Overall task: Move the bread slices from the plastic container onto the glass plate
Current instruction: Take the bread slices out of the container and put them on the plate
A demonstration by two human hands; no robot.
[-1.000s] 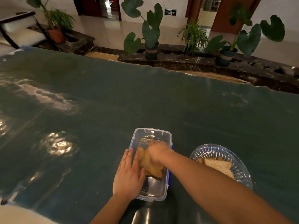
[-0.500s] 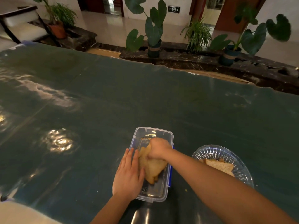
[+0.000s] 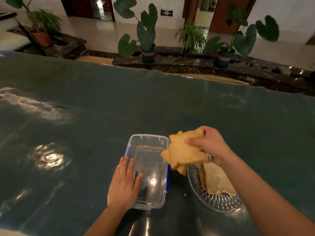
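My left hand [image 3: 123, 186] is lying flat and open on the left rim of the plastic container [image 3: 148, 171], while just right of it my right hand [image 3: 208, 144] is gripping bread slices [image 3: 183, 152] above the glass plate [image 3: 215, 200].

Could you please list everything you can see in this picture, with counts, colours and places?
held bread: a few slices, exact count unclear, golden, in the right hand between container and plate
plate bread: at least two slices, pale, lying on the plate
container: one, clear plastic with blue clips, near centre of table, only crumbs inside
plate: one, clear cut glass, right of container
table: one, dark green, glossy
potted plants: about five, green, along the stone ledge behind the table
wall sign: one, dark with white marks, back wall
left hand: one, flat on container's left rim
right hand: one, fingers shut on held bread
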